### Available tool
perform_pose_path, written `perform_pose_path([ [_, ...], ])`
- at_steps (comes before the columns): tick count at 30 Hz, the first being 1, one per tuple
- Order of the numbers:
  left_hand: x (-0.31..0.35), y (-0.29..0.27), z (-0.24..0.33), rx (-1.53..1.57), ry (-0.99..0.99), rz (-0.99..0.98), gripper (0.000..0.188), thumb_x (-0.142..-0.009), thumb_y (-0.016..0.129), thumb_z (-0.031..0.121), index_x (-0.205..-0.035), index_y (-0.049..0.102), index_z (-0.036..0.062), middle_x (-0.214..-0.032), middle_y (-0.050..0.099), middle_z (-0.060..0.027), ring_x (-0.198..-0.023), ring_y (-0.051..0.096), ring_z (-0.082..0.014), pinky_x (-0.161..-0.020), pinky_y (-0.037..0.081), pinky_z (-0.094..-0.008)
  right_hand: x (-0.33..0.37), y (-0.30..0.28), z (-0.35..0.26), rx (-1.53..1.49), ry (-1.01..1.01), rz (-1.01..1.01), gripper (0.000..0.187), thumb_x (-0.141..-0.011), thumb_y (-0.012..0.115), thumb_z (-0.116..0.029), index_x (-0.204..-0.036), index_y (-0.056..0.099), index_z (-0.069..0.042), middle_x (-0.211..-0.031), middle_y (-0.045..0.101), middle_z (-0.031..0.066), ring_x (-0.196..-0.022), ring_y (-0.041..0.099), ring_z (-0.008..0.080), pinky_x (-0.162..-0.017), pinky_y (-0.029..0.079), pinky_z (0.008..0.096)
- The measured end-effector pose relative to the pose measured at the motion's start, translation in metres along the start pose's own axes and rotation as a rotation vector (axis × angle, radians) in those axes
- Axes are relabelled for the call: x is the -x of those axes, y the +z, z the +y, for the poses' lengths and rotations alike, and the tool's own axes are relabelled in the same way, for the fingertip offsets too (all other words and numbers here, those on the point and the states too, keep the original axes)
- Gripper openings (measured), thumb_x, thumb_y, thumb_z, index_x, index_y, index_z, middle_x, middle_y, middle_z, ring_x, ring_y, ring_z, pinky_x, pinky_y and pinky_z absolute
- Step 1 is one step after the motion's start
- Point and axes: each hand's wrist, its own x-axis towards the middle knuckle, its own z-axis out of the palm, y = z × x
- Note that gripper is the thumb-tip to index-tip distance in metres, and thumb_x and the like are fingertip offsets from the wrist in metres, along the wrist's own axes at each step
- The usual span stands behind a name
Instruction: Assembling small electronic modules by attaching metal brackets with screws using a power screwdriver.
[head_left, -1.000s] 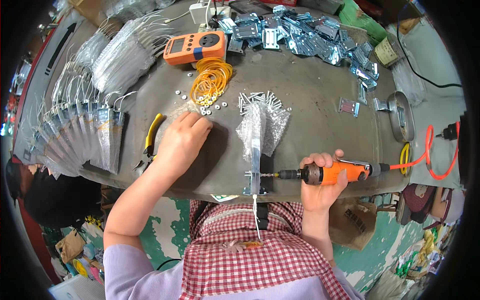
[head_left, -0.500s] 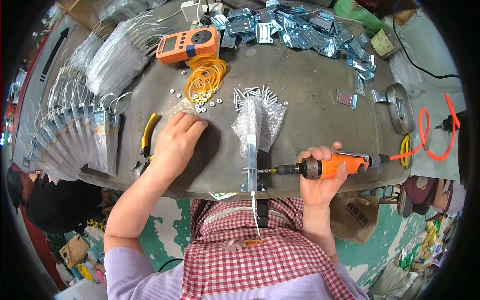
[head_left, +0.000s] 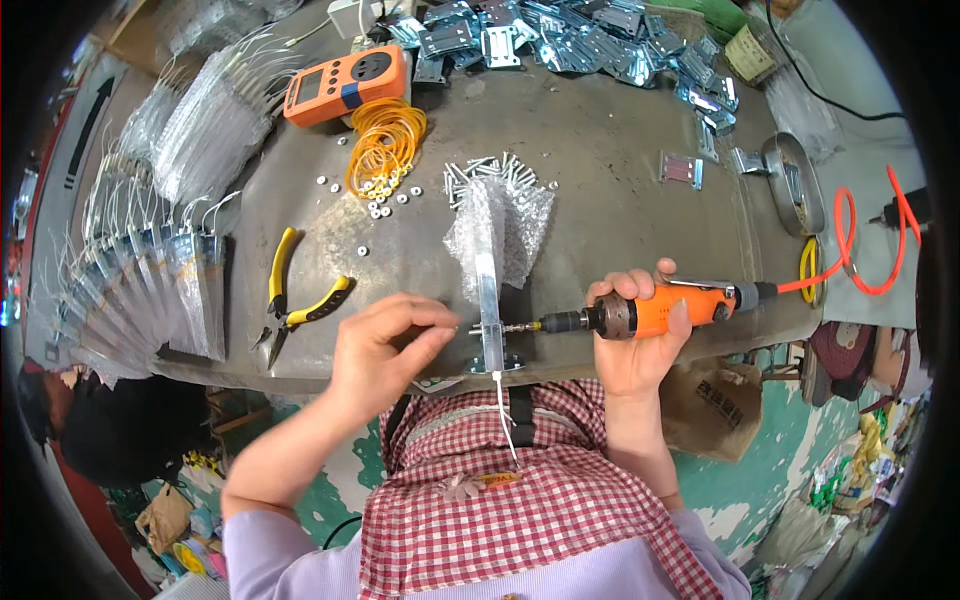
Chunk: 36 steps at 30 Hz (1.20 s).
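Slim metal strip at lower centre, likely light and stiff, best held by its bare edges

The strip [head_left: 487, 280] lies on the bench [head_left: 610, 190] at the lower centre of the frame, its far end inside bubble wrap [head_left: 528, 230]. It looks rigid and smooth, so it may slip or twist under the tool; its sides just above the end bracket [head_left: 512, 364] seem the surest hold. The wrap should be soft and give poor purchase. The white lead [head_left: 505, 410] hanging from the near end looks flexible and probably should not be pulled.

Just left of the strip, the left hand [head_left: 390, 345] has thumb and forefinger drawn close; whether something small sits between them, I cannot tell. To the right, the right hand [head_left: 640, 345] is wrapped around an orange driver [head_left: 668, 311], its bit pointing at the strip's side. The driver looks heavier, its thick body suiting a full grip.

Screws [head_left: 490, 175] lie above, yellow-handled pliers [head_left: 283, 265] farther left.
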Motion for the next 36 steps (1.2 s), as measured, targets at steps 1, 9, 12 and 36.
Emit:
perform_pose_path([
  [1,0.005,0.008,0.001,0.287,-0.178,0.037,0.011,-0.078,0.064,-0.004,-0.089,0.064,-0.0011,-0.093,0.062,-0.0095,-0.086,0.059,-0.0154,-0.076,0.046,-0.0265,0.0,-0.001,0.001,-0.001,-0.009,0.006,0.043,-0.081,0.065,-0.033,-0.116,0.047,-0.016,-0.09,0.053,0.0024,-0.09,0.048,0.0181,-0.092,0.035,0.0407],
  [9,0.016,0.029,-0.004,0.364,-0.122,0.156,0.011,-0.079,0.063,-0.003,-0.089,0.065,-0.0017,-0.096,0.06,-0.0093,-0.087,0.057,-0.0142,-0.075,0.046,-0.0248,0.001,-0.001,-0.001,-0.001,-0.005,-0.032,0.041,-0.081,0.064,-0.033,-0.115,0.047,-0.016,-0.09,0.054,0.0022,-0.091,0.048,0.0187,-0.093,0.036,0.0421],
  [12,0.016,0.028,-0.005,0.321,-0.087,0.164,0.011,-0.079,0.063,-0.004,-0.09,0.065,-0.0016,-0.095,0.06,-0.0094,-0.087,0.057,-0.014,-0.074,0.046,-0.0246,0.002,0.0,0.0,-0.007,-0.011,-0.04,0.04,-0.081,0.064,-0.032,-0.115,0.048,-0.016,-0.09,0.055,0.0026,-0.091,0.048,0.019,-0.093,0.036,0.0423],
  [36,-0.022,-0.001,0.005,0.016,-0.089,-0.348,0.024,-0.082,0.067,0.018,-0.089,0.052,0.0012,-0.078,0.054,-0.0066,-0.071,0.054,-0.0149,-0.064,0.045,-0.0297,0.006,0.005,0.003,-0.004,0.014,0.022,0.046,-0.08,0.066,-0.035,-0.117,0.048,-0.016,-0.09,0.054,0.0018,-0.091,0.049,0.0175,-0.093,0.036,0.0411],
])
